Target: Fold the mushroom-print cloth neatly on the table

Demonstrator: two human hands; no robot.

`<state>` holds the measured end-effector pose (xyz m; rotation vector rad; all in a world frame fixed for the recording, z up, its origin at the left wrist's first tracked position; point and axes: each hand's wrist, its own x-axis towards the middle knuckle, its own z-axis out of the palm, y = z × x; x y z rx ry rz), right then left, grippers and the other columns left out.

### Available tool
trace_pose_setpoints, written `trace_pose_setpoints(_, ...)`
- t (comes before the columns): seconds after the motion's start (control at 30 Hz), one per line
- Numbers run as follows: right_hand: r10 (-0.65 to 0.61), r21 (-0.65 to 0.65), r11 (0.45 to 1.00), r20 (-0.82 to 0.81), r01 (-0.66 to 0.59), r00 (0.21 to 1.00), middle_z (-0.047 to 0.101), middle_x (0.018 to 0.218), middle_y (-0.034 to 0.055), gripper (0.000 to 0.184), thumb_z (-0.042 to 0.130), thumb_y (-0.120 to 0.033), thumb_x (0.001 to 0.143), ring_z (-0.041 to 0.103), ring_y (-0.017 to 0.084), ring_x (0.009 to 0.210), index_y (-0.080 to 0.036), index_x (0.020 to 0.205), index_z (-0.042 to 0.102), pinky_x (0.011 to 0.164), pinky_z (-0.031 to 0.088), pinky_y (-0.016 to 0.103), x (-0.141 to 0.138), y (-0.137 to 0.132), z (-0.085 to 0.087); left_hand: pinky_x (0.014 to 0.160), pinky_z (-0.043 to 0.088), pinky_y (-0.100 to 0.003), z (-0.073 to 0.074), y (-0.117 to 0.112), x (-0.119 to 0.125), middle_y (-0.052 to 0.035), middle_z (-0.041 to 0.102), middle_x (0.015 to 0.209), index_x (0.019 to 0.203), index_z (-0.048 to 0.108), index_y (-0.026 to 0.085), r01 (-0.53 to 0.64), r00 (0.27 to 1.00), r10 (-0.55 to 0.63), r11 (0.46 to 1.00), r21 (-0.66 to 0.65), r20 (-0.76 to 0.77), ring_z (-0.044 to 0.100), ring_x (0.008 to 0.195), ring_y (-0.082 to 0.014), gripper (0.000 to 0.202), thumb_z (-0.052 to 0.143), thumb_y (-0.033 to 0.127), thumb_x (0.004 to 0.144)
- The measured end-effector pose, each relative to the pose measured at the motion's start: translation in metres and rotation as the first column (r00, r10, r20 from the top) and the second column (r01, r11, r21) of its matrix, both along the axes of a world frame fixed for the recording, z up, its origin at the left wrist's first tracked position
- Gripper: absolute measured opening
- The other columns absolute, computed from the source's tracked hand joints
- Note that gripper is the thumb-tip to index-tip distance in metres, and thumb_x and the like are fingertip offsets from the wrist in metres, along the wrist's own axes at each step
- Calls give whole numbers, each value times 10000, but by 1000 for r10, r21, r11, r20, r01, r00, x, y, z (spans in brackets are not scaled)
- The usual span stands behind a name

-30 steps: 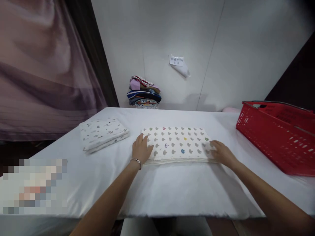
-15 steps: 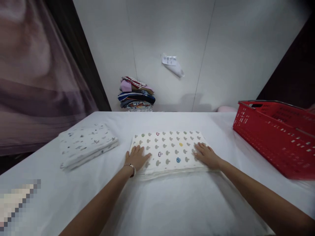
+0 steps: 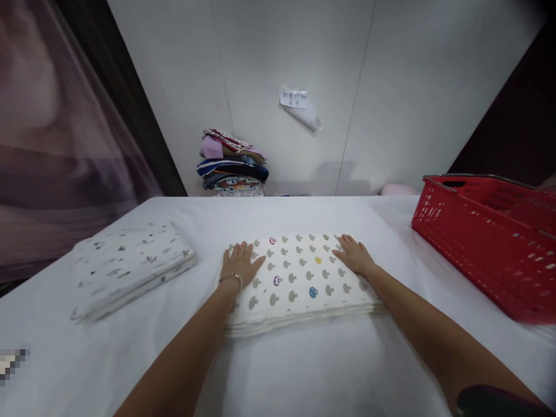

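A folded white cloth with a mushroom print (image 3: pixel 295 284) lies on the white table (image 3: pixel 304 370) in front of me. My left hand (image 3: pixel 238 263) rests flat on its far left part, fingers spread, a bracelet on the wrist. My right hand (image 3: pixel 354 255) lies flat on its far right part, fingers stretched out. Neither hand holds anything.
A second folded white cloth with small dark prints (image 3: pixel 130 266) lies to the left. A red plastic basket (image 3: pixel 486 237) stands at the right. A stack of folded coloured clothes (image 3: pixel 232 162) sits against the back wall under a paper note (image 3: pixel 294 98). A mauve curtain (image 3: pixel 52 139) hangs at the left.
Both hands have slid from the cloth's near corners up over its top toward its far edge. The camera has moved closer and lower over the table.
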<state>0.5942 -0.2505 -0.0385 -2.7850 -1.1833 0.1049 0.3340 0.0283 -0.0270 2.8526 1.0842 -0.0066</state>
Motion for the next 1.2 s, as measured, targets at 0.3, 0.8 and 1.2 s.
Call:
trace_pose_setpoints(0.3, 85, -25, 996, 79, -84, 993, 169, 1514, 97, 659, 236, -558, 895, 82, 239, 1397, -158, 1417, 292, 1099, 99, 510, -12, 37, 30, 1127, 35, -498, 1, -4, 0, -46, 139, 1525, 1441, 256, 197, -1, 1000, 1, 1000, -11, 4, 69, 1403, -265, 789, 175, 675, 819)
trace_pose_setpoints(0.8, 246, -28, 969, -27, -247, 969, 160, 1518, 83, 722, 181, -637, 873, 91, 248, 1396, -191, 1432, 276, 1107, 94, 489, -31, 77, 14, 1126, 51, -498, -8, -2, -1, -33, 145, 1527, 1443, 244, 224, 14, 1000, -14, 1000, 4, 20, 79, 1402, -273, 805, 129, 702, 805)
trace_pose_setpoints(1.2, 416, 11, 909, -18, -416, 909, 131, 1526, 48, 666, 199, -618, 884, 72, 207, 1400, -243, 1430, 269, 1119, 60, 439, -69, 108, 2, 1122, 25, -505, -8, -4, -3, -43, 157, 1526, 1435, 263, 220, 16, 997, -13, 999, -39, 74, 73, 1403, -269, 797, 175, 702, 806)
